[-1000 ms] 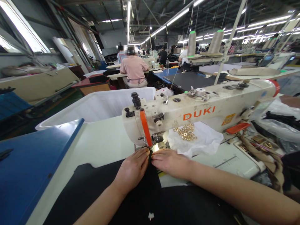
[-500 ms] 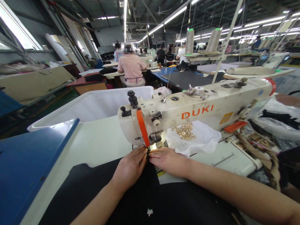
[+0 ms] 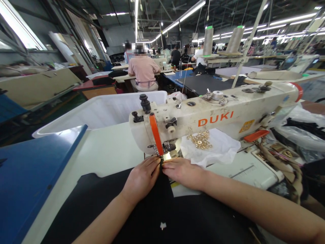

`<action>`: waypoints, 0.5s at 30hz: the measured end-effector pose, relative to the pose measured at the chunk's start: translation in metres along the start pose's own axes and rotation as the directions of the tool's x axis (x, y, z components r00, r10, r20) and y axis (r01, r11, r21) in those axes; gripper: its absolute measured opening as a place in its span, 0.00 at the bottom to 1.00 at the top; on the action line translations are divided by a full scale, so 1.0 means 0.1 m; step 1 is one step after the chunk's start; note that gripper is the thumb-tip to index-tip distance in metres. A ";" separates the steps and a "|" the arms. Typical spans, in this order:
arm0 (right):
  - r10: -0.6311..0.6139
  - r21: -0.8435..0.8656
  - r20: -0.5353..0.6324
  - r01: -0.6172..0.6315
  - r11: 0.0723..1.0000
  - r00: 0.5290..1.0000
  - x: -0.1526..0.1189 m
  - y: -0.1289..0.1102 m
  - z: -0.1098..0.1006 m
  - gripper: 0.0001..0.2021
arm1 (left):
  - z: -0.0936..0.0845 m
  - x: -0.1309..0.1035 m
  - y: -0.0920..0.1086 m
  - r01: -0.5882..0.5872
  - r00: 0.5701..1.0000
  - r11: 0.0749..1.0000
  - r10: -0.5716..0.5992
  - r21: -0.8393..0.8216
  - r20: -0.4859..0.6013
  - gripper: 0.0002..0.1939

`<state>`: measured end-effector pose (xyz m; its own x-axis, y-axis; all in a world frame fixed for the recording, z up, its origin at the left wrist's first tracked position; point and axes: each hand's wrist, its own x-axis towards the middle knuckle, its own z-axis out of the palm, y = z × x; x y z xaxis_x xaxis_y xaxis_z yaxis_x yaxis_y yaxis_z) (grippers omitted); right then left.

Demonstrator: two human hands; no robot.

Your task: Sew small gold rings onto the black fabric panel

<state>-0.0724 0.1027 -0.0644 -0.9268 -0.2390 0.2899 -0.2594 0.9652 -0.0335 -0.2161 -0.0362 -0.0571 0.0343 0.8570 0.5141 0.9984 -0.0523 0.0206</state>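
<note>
As black fabric (image 3: 163, 191) stretches from orange sewing-machine guard (image 3: 155, 134) to me | left fingers (image 3: 153, 163), right fingers (image 3: 170, 165) touching it, equally near guard | pinch: can't tell

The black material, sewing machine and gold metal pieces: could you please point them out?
Black material (image 3: 154, 203): head view, on its central stretch.
Sewing machine (image 3: 187, 119): head view, on its arm's pale side.
Gold metal pieces (image 3: 202, 140): head view, mid-pile.
</note>
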 end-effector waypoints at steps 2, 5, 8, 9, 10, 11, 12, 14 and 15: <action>0.005 0.016 0.005 -0.006 1.000 1.000 0.00 0.01 0.02 0.08 | 0.00 0.01 0.01 0.008 1.000 1.000 -0.008 -0.004 -0.002 0.13; 0.014 0.023 0.008 -0.014 1.000 1.000 0.01 0.03 0.04 0.08 | 0.03 0.04 0.00 0.020 1.000 1.000 -0.020 -0.005 0.005 0.14; 0.023 -0.001 0.008 -0.023 1.000 1.000 0.03 0.03 0.03 0.08 | 0.03 0.03 0.00 0.036 0.999 0.999 -0.036 -0.007 0.008 0.14; 0.019 -0.011 0.011 -0.019 1.000 1.000 0.02 0.01 0.01 0.08 | 0.02 0.01 0.01 0.042 0.999 0.999 -0.042 -0.012 0.005 0.14; 0.006 -0.019 0.014 -0.006 1.000 1.000 0.01 -0.03 0.00 0.08 | -0.01 -0.03 0.03 0.048 0.999 0.999 -0.048 -0.017 0.001 0.14; -0.015 -0.022 0.017 0.015 1.000 1.000 0.00 -0.08 -0.02 0.08 | -0.04 -0.08 0.07 0.051 0.999 0.998 -0.051 -0.021 -0.003 0.13; -0.037 -0.020 0.019 0.038 0.999 0.999 -0.02 -0.15 -0.04 0.08 | -0.08 -0.14 0.12 0.053 0.999 0.998 -0.054 -0.023 -0.006 0.13; -0.075 -0.005 0.007 0.075 0.997 0.997 -0.07 -0.30 -0.06 0.09 | -0.17 -0.27 0.24 0.063 0.998 0.998 -0.063 -0.023 0.000 0.13; -0.083 0.004 -0.009 0.083 0.997 0.997 -0.10 -0.37 -0.06 0.09 | -0.21 -0.33 0.30 0.073 0.997 0.997 -0.073 -0.022 0.006 0.13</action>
<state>-0.0519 0.0699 -0.0604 -0.8995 -0.3171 0.3005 -0.3364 0.9416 -0.0132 -0.1880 -0.0766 -0.0558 -0.0382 0.8617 0.5059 0.9970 -0.0009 0.0768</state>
